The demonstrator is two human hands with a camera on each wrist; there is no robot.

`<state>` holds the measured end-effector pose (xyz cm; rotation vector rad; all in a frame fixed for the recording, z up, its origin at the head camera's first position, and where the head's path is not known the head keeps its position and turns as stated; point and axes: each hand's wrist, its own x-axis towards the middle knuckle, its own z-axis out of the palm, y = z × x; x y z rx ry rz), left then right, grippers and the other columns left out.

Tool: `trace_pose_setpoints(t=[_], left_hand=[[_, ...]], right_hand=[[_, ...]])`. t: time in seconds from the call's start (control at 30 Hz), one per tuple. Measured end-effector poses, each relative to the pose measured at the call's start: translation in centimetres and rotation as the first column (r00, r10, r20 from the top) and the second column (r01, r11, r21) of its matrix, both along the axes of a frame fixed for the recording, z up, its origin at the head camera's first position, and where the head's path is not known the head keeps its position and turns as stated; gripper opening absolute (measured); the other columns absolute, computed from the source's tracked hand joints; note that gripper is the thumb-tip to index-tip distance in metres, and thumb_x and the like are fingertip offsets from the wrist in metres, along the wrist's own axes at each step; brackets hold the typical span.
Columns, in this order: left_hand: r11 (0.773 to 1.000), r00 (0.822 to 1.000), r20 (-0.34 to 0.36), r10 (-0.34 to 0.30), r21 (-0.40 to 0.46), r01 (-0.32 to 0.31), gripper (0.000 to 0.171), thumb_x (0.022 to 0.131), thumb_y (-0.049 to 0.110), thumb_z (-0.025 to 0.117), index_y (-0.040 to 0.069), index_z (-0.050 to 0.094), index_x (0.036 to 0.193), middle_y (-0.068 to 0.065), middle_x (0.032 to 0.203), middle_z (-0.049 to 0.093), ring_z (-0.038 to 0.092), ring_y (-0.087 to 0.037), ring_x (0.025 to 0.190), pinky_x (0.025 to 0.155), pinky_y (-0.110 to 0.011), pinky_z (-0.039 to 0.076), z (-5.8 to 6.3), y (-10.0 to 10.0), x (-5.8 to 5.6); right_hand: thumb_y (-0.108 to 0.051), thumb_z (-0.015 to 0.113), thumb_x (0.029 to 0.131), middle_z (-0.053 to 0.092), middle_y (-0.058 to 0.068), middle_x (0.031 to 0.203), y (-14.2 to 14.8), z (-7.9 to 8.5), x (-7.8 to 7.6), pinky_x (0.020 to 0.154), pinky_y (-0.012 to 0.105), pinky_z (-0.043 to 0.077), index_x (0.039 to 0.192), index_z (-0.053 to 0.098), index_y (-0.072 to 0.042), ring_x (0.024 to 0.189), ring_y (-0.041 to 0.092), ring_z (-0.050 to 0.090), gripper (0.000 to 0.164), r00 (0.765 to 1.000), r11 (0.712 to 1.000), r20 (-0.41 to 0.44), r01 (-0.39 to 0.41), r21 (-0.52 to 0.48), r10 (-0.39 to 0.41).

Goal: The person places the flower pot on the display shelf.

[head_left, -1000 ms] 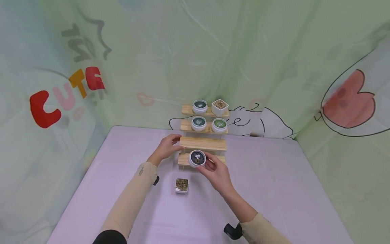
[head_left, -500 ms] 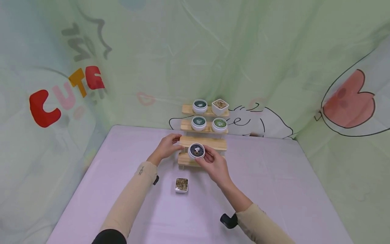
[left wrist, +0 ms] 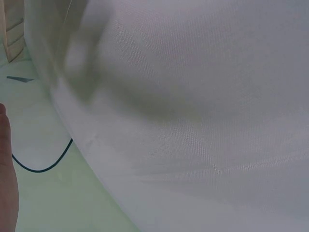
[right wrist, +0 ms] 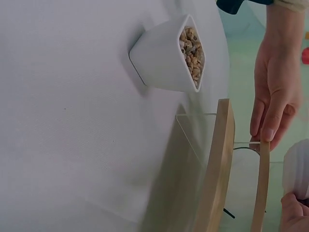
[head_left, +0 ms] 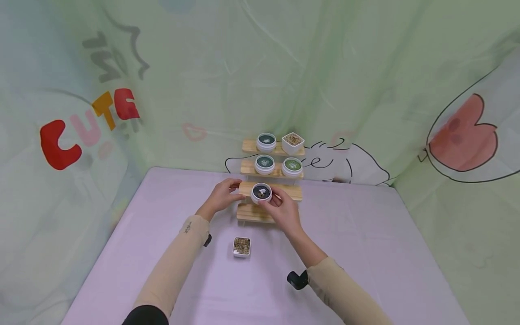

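Observation:
In the head view my right hand holds a small round white pot by its right side, thumb and fingers round it. Dark filling with a small white-and-brown figure shows inside. The pot is over the third step down of a tiered wooden stand; whether it touches the wood I cannot tell. My left hand pinches the left end of that same step, as the right wrist view shows with the thumb on its edge. Only a strip of the left hand shows in the left wrist view.
On the top step stand a round pot and a square pebble pot. Two round pots, one dark green and one light green, occupy the step below. Another square pebble pot stands on the tablecloth before the stand.
My right hand has carried the round pot up and away from me, from above the lowest step to above the third step down. The left hand has stayed at the stand's left side.

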<state>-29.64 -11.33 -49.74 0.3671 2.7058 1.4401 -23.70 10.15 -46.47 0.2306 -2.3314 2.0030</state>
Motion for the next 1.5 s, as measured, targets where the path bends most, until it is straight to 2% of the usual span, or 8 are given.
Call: trace_pose_setpoints(t=[0.2,0.47,0.7,0.87,1.2,1.5], left_hand=[[1.000,1.000,-0.005,-0.007,0.008,0.007,0.059,0.084,0.013,0.079,-0.008,0.052,0.133,-0.021,0.129,0.057,0.056,-0.033,0.120,0.106,-0.033,0.048,-0.3,0.0,0.0],[1.000,1.000,0.016,0.007,0.000,-0.007,0.060,0.084,0.014,0.079,-0.006,0.053,0.134,-0.020,0.129,0.057,0.056,-0.032,0.121,0.106,-0.033,0.047,-0.2,0.0,0.3],[1.000,1.000,0.001,0.007,-0.011,-0.007,0.060,0.084,0.014,0.079,-0.006,0.053,0.134,-0.021,0.130,0.057,0.056,-0.031,0.120,0.106,-0.033,0.048,-0.1,0.0,0.2],[1.000,1.000,0.002,0.007,-0.013,-0.007,0.061,0.084,0.015,0.079,-0.005,0.053,0.134,-0.020,0.132,0.056,0.056,-0.031,0.121,0.107,-0.033,0.047,0.1,0.0,0.2],[1.000,1.000,0.016,0.007,-0.014,-0.007,0.061,0.084,0.016,0.079,-0.005,0.053,0.135,-0.019,0.132,0.056,0.055,-0.030,0.121,0.107,-0.032,0.047,0.2,0.0,0.1],[1.000,1.000,0.008,0.004,-0.023,-0.004,0.061,0.084,0.016,0.079,-0.004,0.053,0.135,-0.019,0.132,0.056,0.056,-0.030,0.121,0.107,-0.032,0.047,0.2,0.0,0.1]], right_hand=[[0.004,0.077,0.079,0.056,0.026,0.131,-0.5,-0.4,-0.6,0.098,0.028,0.052,0.126,0.058,0.009,0.123,0.034,0.056,0.051,1.000,1.000,0.015,0.017,-0.009,-0.016],[-0.001,0.079,0.080,0.058,0.024,0.130,-0.6,-0.9,-1.1,0.098,0.029,0.052,0.126,0.059,0.007,0.121,0.033,0.057,0.050,0.999,0.995,0.014,0.040,0.086,-0.042],[-0.006,0.078,0.082,0.058,0.023,0.131,-0.7,-1.0,-1.7,0.097,0.025,0.052,0.129,0.057,0.007,0.121,0.029,0.058,0.053,0.999,0.994,0.029,0.042,0.106,-0.045],[-0.008,0.077,0.084,0.057,0.025,0.131,-0.8,-0.8,-2.0,0.098,0.029,0.053,0.132,0.055,0.008,0.120,0.031,0.058,0.055,0.998,0.991,0.021,0.049,0.125,-0.052],[-0.011,0.078,0.084,0.059,0.024,0.130,-1.1,-0.9,-2.6,0.098,0.029,0.053,0.132,0.056,0.006,0.120,0.029,0.059,0.056,0.998,0.982,0.006,0.059,0.181,-0.061],[-0.009,0.077,0.084,0.056,0.025,0.133,-1.3,-0.7,-2.8,0.101,0.030,0.051,0.133,0.053,0.007,0.123,0.031,0.056,0.057,0.998,0.987,0.025,0.046,0.154,-0.051]])
